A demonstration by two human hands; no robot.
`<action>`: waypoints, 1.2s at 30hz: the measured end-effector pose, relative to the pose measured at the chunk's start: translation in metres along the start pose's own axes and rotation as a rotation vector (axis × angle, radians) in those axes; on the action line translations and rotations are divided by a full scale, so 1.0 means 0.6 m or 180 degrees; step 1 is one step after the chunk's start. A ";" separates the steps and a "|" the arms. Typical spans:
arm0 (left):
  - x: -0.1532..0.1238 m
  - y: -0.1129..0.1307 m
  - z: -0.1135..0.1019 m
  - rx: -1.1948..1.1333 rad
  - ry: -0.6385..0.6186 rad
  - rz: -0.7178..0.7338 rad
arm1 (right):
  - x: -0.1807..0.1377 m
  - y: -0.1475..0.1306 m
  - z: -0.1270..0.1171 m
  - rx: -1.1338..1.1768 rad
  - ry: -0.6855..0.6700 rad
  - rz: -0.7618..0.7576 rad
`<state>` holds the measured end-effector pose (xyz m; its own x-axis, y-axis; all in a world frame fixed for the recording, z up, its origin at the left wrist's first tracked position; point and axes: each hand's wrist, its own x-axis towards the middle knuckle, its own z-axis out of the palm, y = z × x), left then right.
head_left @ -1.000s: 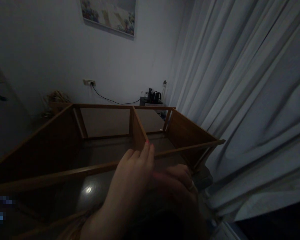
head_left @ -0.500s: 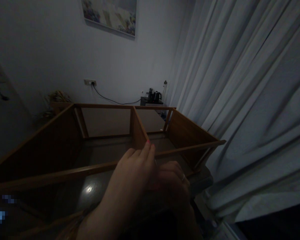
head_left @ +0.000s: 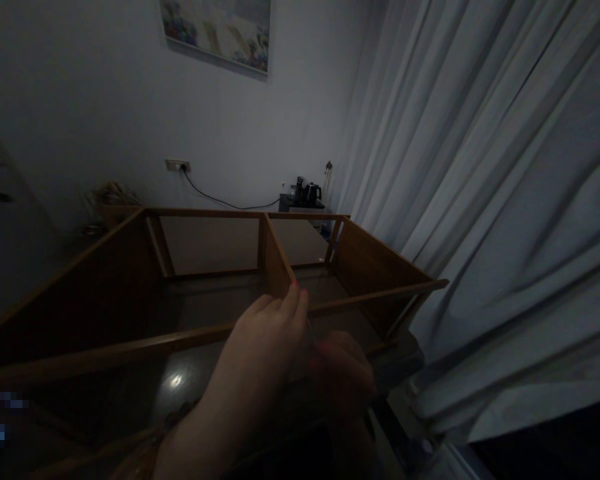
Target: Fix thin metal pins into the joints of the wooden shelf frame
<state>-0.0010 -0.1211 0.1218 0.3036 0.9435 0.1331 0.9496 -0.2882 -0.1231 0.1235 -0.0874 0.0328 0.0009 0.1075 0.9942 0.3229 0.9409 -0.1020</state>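
Observation:
A brown wooden cabinet frame (head_left: 130,247) lies on its back on the dark floor, split by an upright divider panel (head_left: 275,260). My left hand (head_left: 267,333) rests on the near end of that divider where it meets the front rail (head_left: 375,297), fingers together and pressed against the wood. My right hand (head_left: 343,373) sits just below and to the right of it, curled in shadow around something thin that I cannot make out.
Grey curtains (head_left: 480,200) hang close on the right. A wall socket (head_left: 178,165) with a black cable and a small table with a kettle (head_left: 307,193) stand at the far wall. A picture (head_left: 220,30) hangs above.
My right hand has shifted slightly down and left, closer under my left hand. My left hand has stayed on the divider's end.

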 end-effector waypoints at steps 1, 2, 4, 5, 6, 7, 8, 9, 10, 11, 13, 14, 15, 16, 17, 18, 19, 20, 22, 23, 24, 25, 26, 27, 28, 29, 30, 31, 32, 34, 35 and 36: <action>0.000 0.000 0.000 0.0039 0.0021 0.0022 | 0.000 0.001 0.002 -0.0014 -0.0014 -0.0023; -0.001 0.000 0.001 0.0082 0.0065 0.0035 | 0.000 0.001 0.004 -0.0042 -0.0021 -0.0048; -0.001 -0.001 0.002 0.0171 0.0203 0.0060 | 0.002 0.002 0.006 -0.0120 -0.0022 -0.0081; -0.001 -0.001 0.003 0.0201 0.0280 0.0080 | 0.004 0.001 0.006 -0.0152 0.0001 -0.0105; -0.001 -0.001 0.003 0.0220 0.0349 0.0097 | 0.006 0.000 0.006 -0.0185 0.0020 -0.0133; -0.001 0.000 0.002 0.0225 0.0400 0.0107 | 0.009 -0.001 0.006 -0.0232 0.0033 -0.0159; -0.001 0.000 0.001 0.0222 0.0424 0.0114 | 0.011 -0.003 0.005 -0.0293 0.0033 -0.0178; -0.001 0.001 0.000 0.0223 0.0422 0.0104 | 0.014 -0.005 0.003 -0.0368 0.0000 -0.0177; -0.001 0.001 -0.002 0.0222 0.0391 0.0085 | 0.016 -0.007 0.002 -0.0439 -0.0045 -0.0171; -0.001 0.002 -0.003 0.0225 0.0341 0.0065 | 0.017 -0.009 0.000 -0.0497 -0.0087 -0.0167; -0.002 0.003 -0.005 0.0210 0.0242 0.0062 | 0.018 -0.009 -0.003 -0.0545 -0.0111 -0.0138; -0.002 0.003 -0.005 0.0193 0.0211 0.0068 | 0.017 -0.009 -0.004 -0.0545 -0.0097 -0.0118; -0.002 0.003 -0.004 0.0173 0.0198 0.0075 | 0.016 -0.008 -0.004 -0.0533 -0.0070 -0.0083; -0.002 0.003 -0.002 0.0156 0.0200 0.0076 | 0.016 -0.006 -0.005 -0.0496 -0.0042 -0.0048; -0.003 0.003 -0.001 0.0141 0.0213 0.0068 | 0.016 -0.004 -0.005 -0.0444 -0.0057 0.0007; -0.003 0.003 0.001 0.0125 0.0219 0.0057 | 0.016 -0.002 -0.006 -0.0371 -0.0085 0.0048; -0.002 0.003 0.002 0.0116 0.0220 0.0041 | 0.017 0.000 -0.007 -0.0276 -0.0122 0.0088; -0.002 0.003 0.002 0.0116 0.0220 0.0032 | 0.019 0.003 -0.009 -0.0166 -0.0168 0.0133; -0.002 0.003 0.002 0.0126 0.0216 0.0043 | 0.023 0.007 -0.017 0.0039 -0.0357 0.0251; -0.002 0.002 0.001 0.0133 0.0222 0.0051 | 0.025 0.009 -0.022 0.0136 -0.0488 0.0331; -0.002 0.002 0.000 0.0138 0.0228 0.0062 | 0.027 0.011 -0.028 0.0236 -0.0635 0.0416; -0.002 0.001 -0.001 0.0136 0.0233 0.0074 | 0.029 0.013 -0.035 0.0334 -0.0797 0.0507; -0.002 0.001 -0.002 0.0130 0.0226 0.0088 | 0.030 0.014 -0.040 0.0429 -0.0933 0.0581; -0.002 0.001 -0.003 0.0124 0.0211 0.0095 | 0.030 0.015 -0.046 0.0526 -0.1043 0.0648; -0.001 0.001 -0.004 0.0124 0.0197 0.0093 | 0.030 0.016 -0.050 0.0616 -0.1119 0.0700; -0.001 0.001 -0.004 0.0131 0.0186 0.0084 | 0.029 0.017 -0.053 0.0686 -0.1190 0.0738; 0.000 0.001 -0.005 0.0144 0.0181 0.0069 | 0.028 0.018 -0.055 0.0741 -0.1240 0.0757; 0.001 0.001 -0.005 0.0159 0.0181 0.0052 | 0.026 0.019 -0.056 0.0794 -0.1268 0.0760; 0.002 0.002 -0.005 0.0175 0.0186 0.0038 | 0.024 0.021 -0.056 0.0840 -0.1287 0.0755; 0.002 0.002 -0.004 0.0189 0.0170 0.0028 | 0.022 0.023 -0.056 0.0919 -0.1324 0.0735; 0.001 0.003 -0.003 0.0183 0.0151 0.0031 | 0.021 0.025 -0.056 0.0959 -0.1338 0.0732; 0.000 0.003 -0.003 0.0176 0.0133 0.0032 | 0.020 0.026 -0.055 0.1000 -0.1348 0.0727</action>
<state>0.0009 -0.1216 0.1232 0.3172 0.9325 0.1725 0.9411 -0.2870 -0.1787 0.1600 -0.0821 0.0445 -0.3624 0.3777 0.8521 0.0623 0.9220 -0.3822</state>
